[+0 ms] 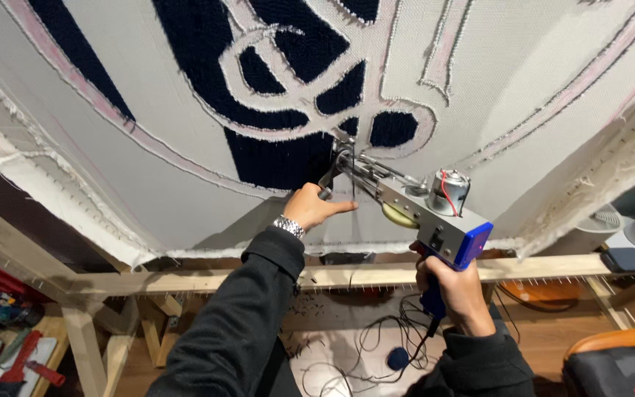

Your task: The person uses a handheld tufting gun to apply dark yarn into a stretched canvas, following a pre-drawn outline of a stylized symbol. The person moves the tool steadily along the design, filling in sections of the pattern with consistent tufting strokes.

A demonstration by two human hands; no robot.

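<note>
The tufting gun is being clamped by the right hand; its front handle is being gripped by the left hand; navy pile is being filled beyond the grip; steady pressure is being called for next.

A pale wooden tufting frame crosses the lower half of the picture, carrying a stretched off-white backing cloth with dark navy tufted patches. At bottom centre, the floor bears loose black cables.
</note>
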